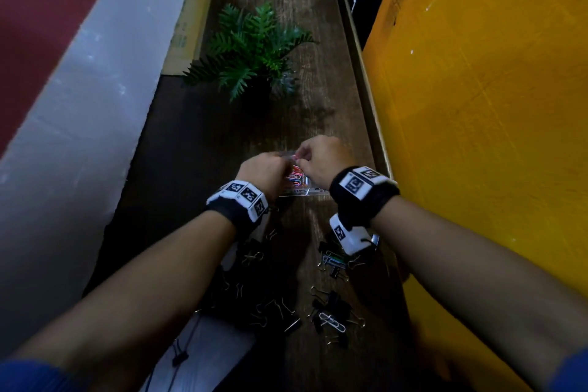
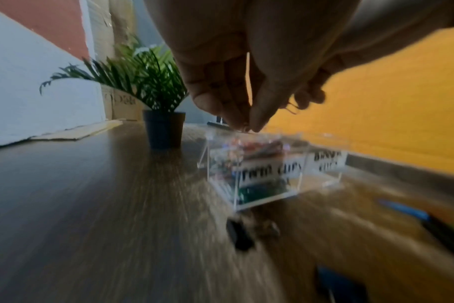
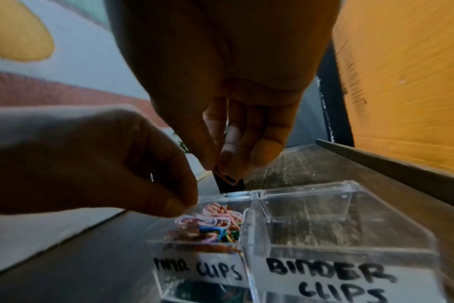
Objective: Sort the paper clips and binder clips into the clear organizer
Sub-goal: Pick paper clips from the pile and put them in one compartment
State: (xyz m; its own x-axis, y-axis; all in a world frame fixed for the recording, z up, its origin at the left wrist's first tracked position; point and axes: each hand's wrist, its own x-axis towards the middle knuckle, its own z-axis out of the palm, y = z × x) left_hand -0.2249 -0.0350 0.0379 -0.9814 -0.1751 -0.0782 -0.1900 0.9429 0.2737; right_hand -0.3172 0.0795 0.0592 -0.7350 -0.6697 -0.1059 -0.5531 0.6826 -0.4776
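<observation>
On the dark wooden table (image 1: 197, 149), both hands meet over the clear organizer (image 3: 350, 242) — right hand (image 3: 220, 82) pinching a black binder clip (image 3: 227, 182), left hand (image 3: 96, 162) pinching a paper clip (image 3: 187, 218).

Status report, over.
Left hand pinches paper clip over organizer. Right hand pinches binder clip above. Binder section empty. Nothing blocking.

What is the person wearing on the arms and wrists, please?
Each wrist carries a black band with white blocks printed with black square markers. The forearms are bare. Blue sleeve edges show at the bottom corners. A thin black cord hangs under the right wrist.
</observation>
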